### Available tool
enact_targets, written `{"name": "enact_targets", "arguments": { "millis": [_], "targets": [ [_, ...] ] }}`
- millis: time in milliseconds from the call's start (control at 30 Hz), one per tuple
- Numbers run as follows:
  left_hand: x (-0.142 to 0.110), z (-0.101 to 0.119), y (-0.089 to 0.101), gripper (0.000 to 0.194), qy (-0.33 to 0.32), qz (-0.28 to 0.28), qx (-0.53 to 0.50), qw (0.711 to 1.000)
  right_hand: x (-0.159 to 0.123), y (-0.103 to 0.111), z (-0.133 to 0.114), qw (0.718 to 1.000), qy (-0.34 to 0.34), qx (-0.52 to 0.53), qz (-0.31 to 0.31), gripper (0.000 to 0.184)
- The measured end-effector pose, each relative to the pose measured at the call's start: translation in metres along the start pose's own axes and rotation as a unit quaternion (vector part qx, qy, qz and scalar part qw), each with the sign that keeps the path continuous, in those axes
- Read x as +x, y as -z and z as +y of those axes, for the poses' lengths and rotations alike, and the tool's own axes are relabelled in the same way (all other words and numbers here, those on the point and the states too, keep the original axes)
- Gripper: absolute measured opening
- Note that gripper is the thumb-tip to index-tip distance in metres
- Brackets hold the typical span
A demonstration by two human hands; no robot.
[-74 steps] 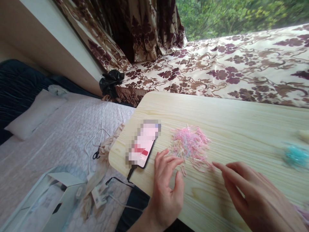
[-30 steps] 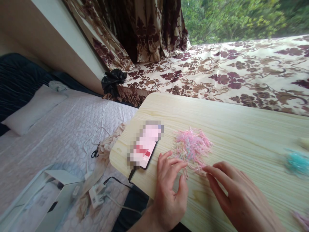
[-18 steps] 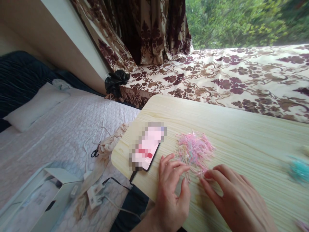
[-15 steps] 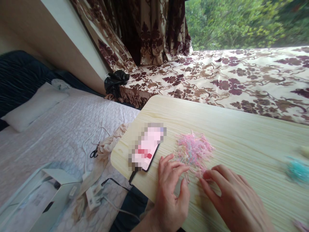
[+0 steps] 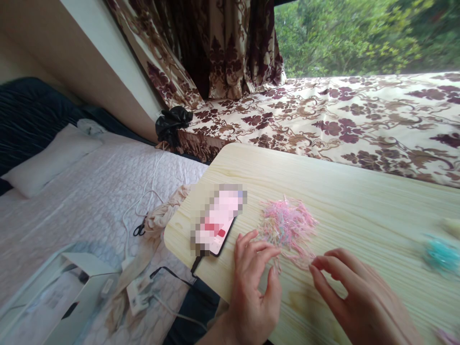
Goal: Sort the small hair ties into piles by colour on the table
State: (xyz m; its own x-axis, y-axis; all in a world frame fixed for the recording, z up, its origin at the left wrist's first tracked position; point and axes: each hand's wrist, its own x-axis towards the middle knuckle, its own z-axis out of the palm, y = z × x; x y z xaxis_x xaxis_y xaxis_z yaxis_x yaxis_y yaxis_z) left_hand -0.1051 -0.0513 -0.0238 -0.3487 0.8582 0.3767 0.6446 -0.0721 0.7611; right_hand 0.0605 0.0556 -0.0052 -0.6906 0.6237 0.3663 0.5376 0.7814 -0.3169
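A loose pile of thin strands [image 5: 287,223], mostly pink with some yellow and pale blue, lies on the light wooden table [image 5: 345,191]. My left hand [image 5: 253,282] rests at the pile's near left edge, open, its fingers slightly bent and thumb apart. At the near right edge, my right hand [image 5: 354,292] has its thumb and forefinger pinched together. A few pink strands run from the pile up to those fingertips; how many are held is too fine to see. Left of the pile lies a phone [image 5: 219,223], its screen partly blurred, with a black cable [image 5: 196,263] plugged in.
Turquoise strands [image 5: 442,253] sit at the table's right side, near a pale item cut by the frame. On the bed [image 5: 89,177] at left are scissors [image 5: 139,229], a power strip [image 5: 138,293], cords and a white box [image 5: 84,278]. A patterned window ledge [image 5: 323,115] borders the table's far side.
My right hand has moved a little to the right, away from the pile, with pink strands drawn out toward it. My left hand has stayed nearly still.
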Motion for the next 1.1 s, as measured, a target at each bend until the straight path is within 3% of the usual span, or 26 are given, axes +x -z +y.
{"name": "enact_targets", "arguments": {
  "millis": [133, 267, 533, 733, 867, 1100],
  "targets": [
    [0.0, 0.0, 0.0, 0.04, -0.007, 0.008, 0.012, 1.0, -0.006, 0.01, 0.009, 0.999, -0.011, 0.031, -0.019, 0.015],
    [0.003, 0.0, 0.0, 0.037, -0.019, 0.013, 0.019, 1.0, -0.014, 0.015, 0.017, 0.999, -0.024, 0.038, -0.016, 0.026],
    [0.002, -0.002, 0.0, 0.033, -0.037, 0.015, 0.035, 0.999, -0.045, 0.019, 0.045, 0.998, -0.037, -0.056, -0.02, 0.022],
    [0.001, -0.003, -0.001, 0.033, -0.032, 0.007, 0.034, 0.999, -0.034, 0.024, 0.031, 0.999, -0.036, -0.035, 0.017, 0.024],
    [0.001, -0.003, -0.002, 0.034, -0.04, 0.009, 0.039, 0.998, -0.022, 0.023, 0.02, 1.0, -0.018, -0.024, 0.01, 0.026],
    [0.001, -0.005, -0.002, 0.034, -0.031, 0.007, 0.032, 0.999, -0.014, 0.015, 0.022, 0.997, -0.013, -0.069, 0.022, 0.029]
  ]
}}
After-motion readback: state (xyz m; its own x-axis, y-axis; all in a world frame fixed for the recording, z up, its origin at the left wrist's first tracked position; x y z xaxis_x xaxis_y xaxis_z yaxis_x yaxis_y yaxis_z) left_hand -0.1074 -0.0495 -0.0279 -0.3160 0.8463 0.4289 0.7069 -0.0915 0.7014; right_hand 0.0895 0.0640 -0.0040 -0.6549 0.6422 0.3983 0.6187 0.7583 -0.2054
